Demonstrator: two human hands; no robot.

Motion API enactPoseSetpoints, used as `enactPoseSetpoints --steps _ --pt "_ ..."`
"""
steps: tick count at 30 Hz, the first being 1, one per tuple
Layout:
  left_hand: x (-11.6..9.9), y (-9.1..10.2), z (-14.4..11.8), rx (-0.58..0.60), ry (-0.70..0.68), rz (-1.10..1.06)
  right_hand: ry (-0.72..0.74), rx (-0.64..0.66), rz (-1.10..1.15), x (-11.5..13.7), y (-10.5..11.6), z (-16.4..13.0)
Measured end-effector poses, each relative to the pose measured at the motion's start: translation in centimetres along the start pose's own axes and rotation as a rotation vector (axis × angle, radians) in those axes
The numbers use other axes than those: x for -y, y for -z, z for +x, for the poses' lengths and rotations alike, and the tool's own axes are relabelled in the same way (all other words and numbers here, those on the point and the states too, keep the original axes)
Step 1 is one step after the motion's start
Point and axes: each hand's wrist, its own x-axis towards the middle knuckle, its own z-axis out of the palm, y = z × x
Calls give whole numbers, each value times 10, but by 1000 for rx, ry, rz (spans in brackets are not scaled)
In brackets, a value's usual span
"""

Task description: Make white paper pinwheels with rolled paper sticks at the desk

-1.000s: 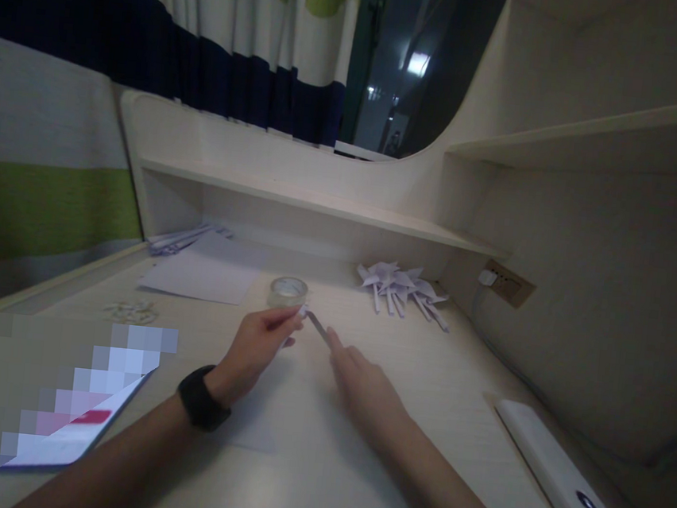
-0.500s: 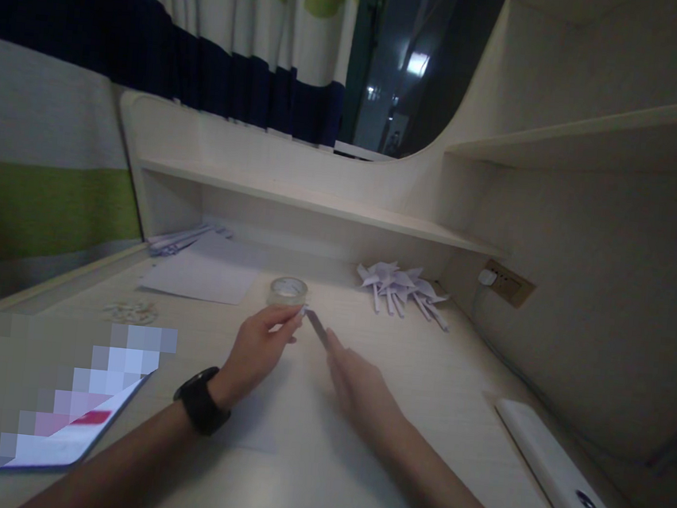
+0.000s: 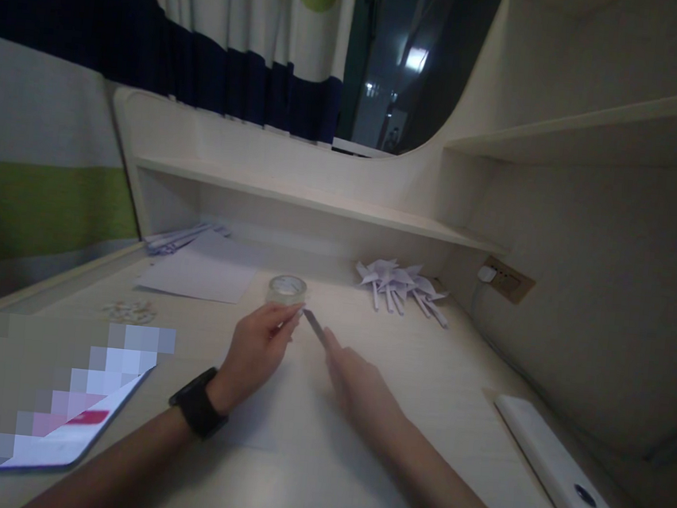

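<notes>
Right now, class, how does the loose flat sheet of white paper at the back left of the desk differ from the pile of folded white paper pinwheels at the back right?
The flat sheet of white paper is one unfolded piece lying flush on the desk; the pile of folded white paper pinwheels is many small pieces, creased into pointed blades with thin stems. The sheet is broader; the pinwheels are heaped, overlapping. Both are white paper, out of either hand's touch.

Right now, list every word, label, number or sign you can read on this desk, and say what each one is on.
No text can be read.
Booklet: pixelated, with a red band; nothing legible.
Power bank: a dark round mark, no letters visible.
Tape roll, by the left hand: no label visible.
Strip, between both hands, right hand: blank.
Wall socket: too small to tell.
</notes>
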Motion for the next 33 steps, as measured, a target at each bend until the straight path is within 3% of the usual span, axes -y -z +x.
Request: enactPoseSetpoints --steps 4,6,10,13,17,19,21,23,25,27,29,31,33 --pt "2 0 -1 -14 -86 82 -61 4 336 10 1 1" --pt "4 -1 -1 -24 -132 124 -44 5 222 7 -1 1" --pt "8 -3 0 -41 -169 161 15 72 -242 -6 -5 -1" --pt "10 -4 1 -54 -162 163 20 101 -323 -8 -3 -1" --pt "9 -4 0 -64 -172 182 -6 2 127 5 4 1" --pt "8 -4 0 -57 -176 204 -58 17 396 13 7 2" --pt "7 -3 0 -56 -184 214 -92 43 489 15 8 3" --pt "6 -3 0 -57 -184 216 -53 16 355 12 5 2" --pt "5 -3 -1 -56 -183 217 2 5 77 4 1 1" --pt "5 -3 -1 -58 -183 215 22 53 -178 -2 -2 -1" --pt "5 -3 -1 -67 -191 215 16 81 -270 -5 -2 -2" --pt "5 -3 -1 -75 -207 219 6 37 -133 -1 1 -1" --pt "5 -2 -1 -75 -227 230 -29 -8 188 6 6 1"
